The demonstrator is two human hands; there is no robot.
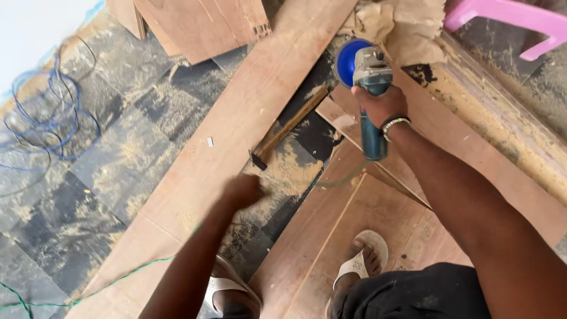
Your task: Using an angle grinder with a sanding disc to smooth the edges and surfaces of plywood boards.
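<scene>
two sandalled feet [360, 260] stand on plywood sheets [331, 236], the blurred left hand [242, 192], grip unreadable, hovers over the long board [236, 118], and farther off the right hand [381, 106] clasps the angle grinder [369, 88] above offcuts, seemingly between sanding passes.

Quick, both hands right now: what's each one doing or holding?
Left hand: motion-blurred over the long plywood board; cannot tell whether it is open or closed, nothing visibly held.
Right hand: closed around the blue-green angle grinder.

Dark tiled floor [106, 171] under sawdust, pink plastic chair [514, 18] beyond.
</scene>
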